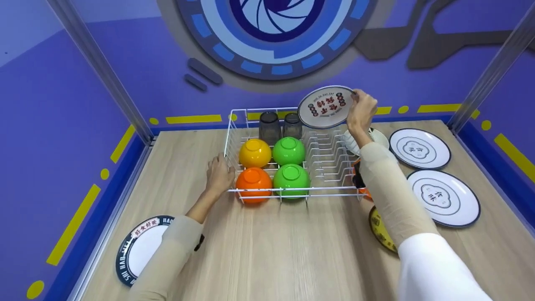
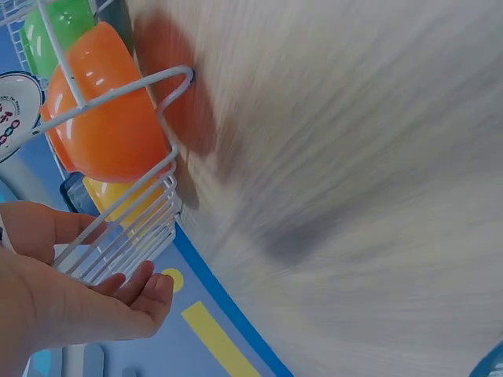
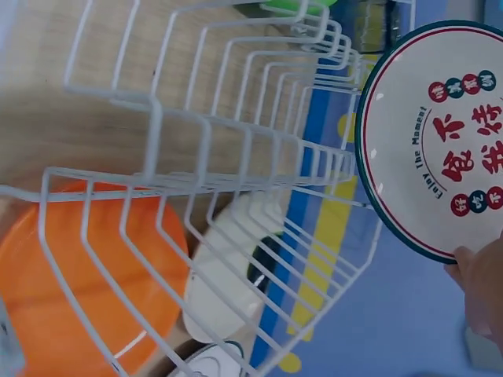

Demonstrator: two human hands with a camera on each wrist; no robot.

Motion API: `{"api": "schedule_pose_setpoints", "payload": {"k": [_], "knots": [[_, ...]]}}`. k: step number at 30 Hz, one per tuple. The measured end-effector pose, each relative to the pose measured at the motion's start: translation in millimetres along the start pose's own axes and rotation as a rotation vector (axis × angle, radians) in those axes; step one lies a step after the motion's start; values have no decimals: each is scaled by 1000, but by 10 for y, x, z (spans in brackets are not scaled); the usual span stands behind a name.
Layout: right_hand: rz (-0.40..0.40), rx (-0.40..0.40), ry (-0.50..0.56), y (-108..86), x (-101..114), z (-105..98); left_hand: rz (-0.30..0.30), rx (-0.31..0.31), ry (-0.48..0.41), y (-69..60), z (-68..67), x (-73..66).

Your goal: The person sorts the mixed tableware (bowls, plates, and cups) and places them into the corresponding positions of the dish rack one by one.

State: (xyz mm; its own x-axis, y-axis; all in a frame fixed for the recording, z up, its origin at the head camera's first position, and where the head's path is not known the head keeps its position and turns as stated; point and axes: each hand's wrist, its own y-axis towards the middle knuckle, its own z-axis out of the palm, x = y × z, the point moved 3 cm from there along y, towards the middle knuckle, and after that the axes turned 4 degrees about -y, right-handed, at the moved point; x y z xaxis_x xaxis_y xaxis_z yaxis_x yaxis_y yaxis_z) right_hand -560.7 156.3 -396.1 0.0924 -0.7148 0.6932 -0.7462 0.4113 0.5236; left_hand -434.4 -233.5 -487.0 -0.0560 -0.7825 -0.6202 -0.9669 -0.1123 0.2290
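Right grip (image 1: pixel 363 109): clamped on the right rim of the plate (image 1: pixel 324 109). Plate: tilted, left of this grip, above the slotted rear-right of the rack (image 1: pixel 334 188). Left grip (image 1: pixel 220 173): clamped on the rack's left wall.

Behind the wooden tabletop (image 1: pixel 288 246), a purple wall (image 1: pixel 133 54) bears yellow stripes (image 1: pixel 193 119) and a round blue emblem (image 1: pixel 271 23).
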Motion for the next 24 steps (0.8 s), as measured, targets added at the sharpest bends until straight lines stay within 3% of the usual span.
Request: {"api": "schedule_pose_setpoints", "payload": {"k": [5,12,24], "knots": [[29,19,22,-65,-46,127,1,-9,-5,-17,-17,3],[27,-28,93,-56,0,145,-5,-19,-1,-26,-8,18],[65,-11,53,-52,-117,200,-35,10,-13,-10,-25,19]]}}
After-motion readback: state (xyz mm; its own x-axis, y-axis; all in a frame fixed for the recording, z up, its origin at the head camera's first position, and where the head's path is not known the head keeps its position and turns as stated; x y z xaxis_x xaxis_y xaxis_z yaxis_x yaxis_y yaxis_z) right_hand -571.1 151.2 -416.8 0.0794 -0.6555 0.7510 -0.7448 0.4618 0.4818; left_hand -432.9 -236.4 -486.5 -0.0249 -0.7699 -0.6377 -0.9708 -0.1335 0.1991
